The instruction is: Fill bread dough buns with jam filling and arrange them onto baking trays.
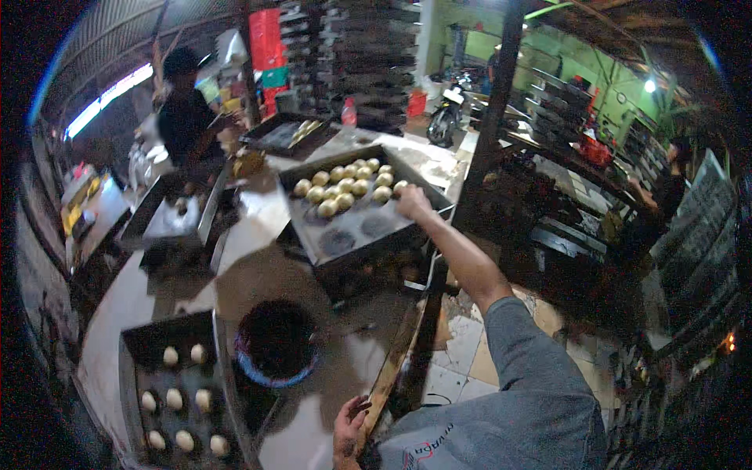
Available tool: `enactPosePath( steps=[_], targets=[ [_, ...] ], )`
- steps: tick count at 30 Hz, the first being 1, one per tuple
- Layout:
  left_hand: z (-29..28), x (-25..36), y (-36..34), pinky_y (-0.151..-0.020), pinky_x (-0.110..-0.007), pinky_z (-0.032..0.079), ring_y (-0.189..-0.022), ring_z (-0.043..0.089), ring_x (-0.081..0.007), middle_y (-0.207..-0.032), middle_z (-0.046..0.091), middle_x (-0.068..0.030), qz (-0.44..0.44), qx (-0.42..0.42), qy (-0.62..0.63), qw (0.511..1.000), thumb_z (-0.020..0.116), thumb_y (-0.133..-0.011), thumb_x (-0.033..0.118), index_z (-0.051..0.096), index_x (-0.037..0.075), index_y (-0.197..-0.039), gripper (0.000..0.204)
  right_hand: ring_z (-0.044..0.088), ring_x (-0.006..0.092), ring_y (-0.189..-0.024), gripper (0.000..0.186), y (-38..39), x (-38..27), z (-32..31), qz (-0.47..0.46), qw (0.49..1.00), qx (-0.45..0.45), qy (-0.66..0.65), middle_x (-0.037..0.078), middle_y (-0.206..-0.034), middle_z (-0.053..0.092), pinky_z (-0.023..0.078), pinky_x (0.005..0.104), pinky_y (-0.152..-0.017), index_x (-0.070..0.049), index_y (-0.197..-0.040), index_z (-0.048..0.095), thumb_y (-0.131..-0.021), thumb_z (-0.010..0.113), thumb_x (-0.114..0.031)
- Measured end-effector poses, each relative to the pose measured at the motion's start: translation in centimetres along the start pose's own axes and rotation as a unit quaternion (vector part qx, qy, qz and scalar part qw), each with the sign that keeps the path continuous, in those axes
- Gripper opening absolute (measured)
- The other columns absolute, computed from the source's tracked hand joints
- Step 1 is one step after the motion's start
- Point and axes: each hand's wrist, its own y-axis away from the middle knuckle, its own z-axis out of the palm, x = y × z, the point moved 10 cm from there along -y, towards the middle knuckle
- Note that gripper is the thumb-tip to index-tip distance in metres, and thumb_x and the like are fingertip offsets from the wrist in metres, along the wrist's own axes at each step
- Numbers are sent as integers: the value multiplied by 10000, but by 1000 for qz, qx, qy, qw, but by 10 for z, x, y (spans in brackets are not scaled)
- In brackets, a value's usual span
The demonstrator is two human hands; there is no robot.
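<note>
Forward, right arm outstretched over tray

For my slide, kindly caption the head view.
Right hand at a tray of dough balls, left hand beside the table.

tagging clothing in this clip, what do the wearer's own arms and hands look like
The right arm has a short grey sleeve and is bare below it. The right hand and left hand wear no gloves. The left sleeve can't be made out.
</note>
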Motion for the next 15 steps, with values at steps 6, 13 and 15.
enactPosePath(
  steps=[6, 13, 15],
  targets=[
    [66, 35, -55, -937, -354, 366, -1071, 483, -241, -1172, 480, -153, 67, 5, 50, 997, 533, -803, 52, 411, -39, -1170, 396, 466, 375, -1038, 273, -46, 1, 44, -121, 986, -117, 14, 194, -1115, 487, 443, 432, -834, -70, -979, 601, -717, 550, -130],
    [99, 60, -64, -884, -364, 422, -994, 529, -247, -1140, 502, -162, 89, 73, 22, 993, 539, -811, 66, 426, -25, -1144, 364, 537, 355, -909, 189, -87, 48, 39, 7, 998, 3, -56, 185, -1046, 514, 465, 416, -789, -49, -862, 614, -764, 492, -155],
    [107, 54, -70, -879, -364, 424, -987, 532, -249, -1140, 502, -165, 84, 60, 39, 994, 535, -811, 62, 421, -28, -1152, 370, 564, 347, -795, 203, -104, 60, 33, -76, 994, 45, -66, 188, -887, 559, 464, 406, -754, -31, -845, 596, -782, 463, -171]
  ],
)
